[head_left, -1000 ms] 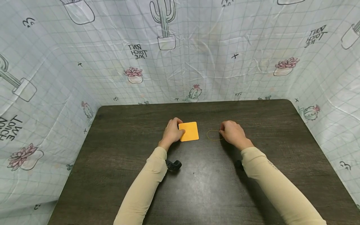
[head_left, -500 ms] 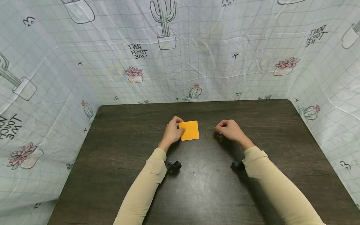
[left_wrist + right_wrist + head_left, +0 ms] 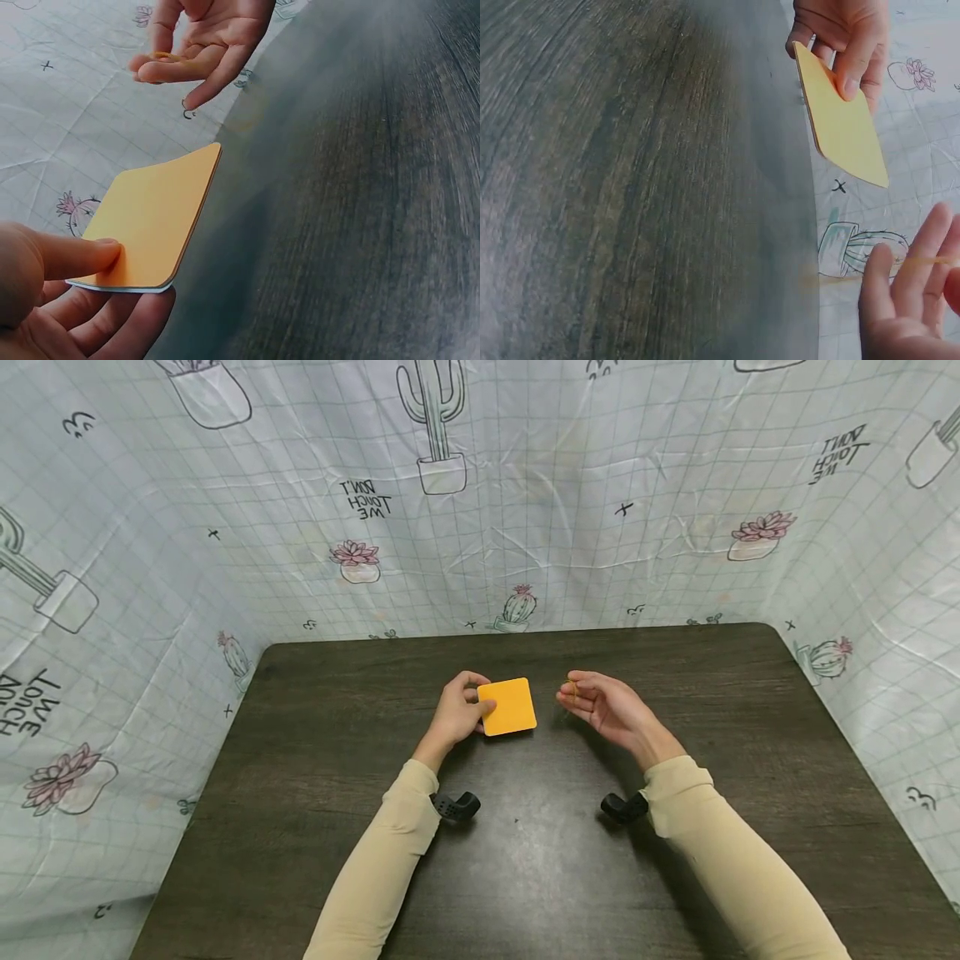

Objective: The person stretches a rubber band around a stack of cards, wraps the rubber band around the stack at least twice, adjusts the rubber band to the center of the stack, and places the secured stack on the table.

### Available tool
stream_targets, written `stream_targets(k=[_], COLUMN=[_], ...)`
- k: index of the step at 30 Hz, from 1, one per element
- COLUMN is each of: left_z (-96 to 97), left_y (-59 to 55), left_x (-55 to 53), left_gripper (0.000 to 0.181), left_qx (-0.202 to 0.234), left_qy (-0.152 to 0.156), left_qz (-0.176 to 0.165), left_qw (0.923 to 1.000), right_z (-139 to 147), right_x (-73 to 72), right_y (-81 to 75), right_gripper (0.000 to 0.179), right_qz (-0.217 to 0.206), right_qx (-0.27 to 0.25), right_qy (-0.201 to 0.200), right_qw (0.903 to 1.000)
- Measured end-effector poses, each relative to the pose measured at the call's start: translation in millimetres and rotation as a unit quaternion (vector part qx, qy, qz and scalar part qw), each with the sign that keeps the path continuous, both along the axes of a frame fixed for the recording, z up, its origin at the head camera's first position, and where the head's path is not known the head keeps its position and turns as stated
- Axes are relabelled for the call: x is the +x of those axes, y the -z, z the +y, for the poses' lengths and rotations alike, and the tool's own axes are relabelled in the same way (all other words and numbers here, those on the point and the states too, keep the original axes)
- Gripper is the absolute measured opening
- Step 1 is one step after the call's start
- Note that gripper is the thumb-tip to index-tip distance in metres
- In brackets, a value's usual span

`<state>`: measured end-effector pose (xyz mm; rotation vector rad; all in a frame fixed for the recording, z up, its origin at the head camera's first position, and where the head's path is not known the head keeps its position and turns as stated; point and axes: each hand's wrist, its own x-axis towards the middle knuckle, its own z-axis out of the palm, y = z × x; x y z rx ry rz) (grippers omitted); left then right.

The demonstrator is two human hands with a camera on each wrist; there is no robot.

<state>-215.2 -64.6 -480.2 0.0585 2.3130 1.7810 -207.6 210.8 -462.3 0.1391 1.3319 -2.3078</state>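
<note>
My left hand pinches a square orange card with rounded corners, thumb on top and fingers below. A pale layer shows under the card in the left wrist view, so it may be more than one sheet. To its right, my right hand is held palm inward, with a thin yellow rubber band at its fingertips. In the right wrist view the rubber band runs across the fingers, partly blurred. A gap separates the two hands.
Both hands are above a dark wood-grain table. A white curtain printed with cacti stands behind and at both sides. A black wrist device sits on the left forearm, and another black device on the right.
My right hand has lifted and turned its palm inward, moving left toward the card. The rubber band's wide loop now appears narrow at the fingers. The left hand's card has tilted slightly.
</note>
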Motion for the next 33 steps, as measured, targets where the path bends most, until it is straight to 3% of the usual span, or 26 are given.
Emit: stream_targets(k=[8,12,15,18,20,24,28,33], left_z=[-2.7,-0.2,2.0,3.9,4.9,6.1,6.2,6.8], left_y=[-7.6,-14.1,-18.9,-21.8,-23.4,-25.2,-25.1,-26.9], left_x=[3.5,6.1,8.4,10.2,11.0,11.1,10.1,10.4], left_gripper=[0.034,0.033,0.033,0.033,0.032,0.031,0.03,0.029], left_qx=[0.019,0.019,0.021,0.023,0.025,0.027,0.028,0.028], left_qy=[0.011,0.02,0.03,0.04,0.044,0.047,0.045,0.053], left_qz=[0.0,0.001,0.007,0.016,0.022,0.033,0.035,0.032], left_qw=[0.9998,0.9996,0.9993,0.9988,0.9985,0.998,0.9979,0.9977], right_z=[-3.3,-7.1,-11.0,-15.1,-18.5,-23.2,-24.9,-26.8], right_x=[0.7,-0.6,-2.2,-3.7,-4.8,-7.4,-9.7,-11.1], right_y=[-3.7,-6.0,-8.9,-12.5,-15.1,-19.7,-24.2,-27.2], right_gripper=[0.023,0.017,0.001,0.019,0.032,0.054,0.06,0.052], right_qz=[0.019,0.028,0.032,0.049,0.073,0.127,0.152,0.159], right_qx=[-0.06,-0.046,-0.001,0.074,0.137,0.239,0.281,0.286], right_qy=[0.003,0.008,0.015,0.007,-0.004,-0.021,-0.017,-0.026], right_qw=[0.998,0.9985,0.9994,0.996,0.9879,0.9624,0.9474,0.9447])
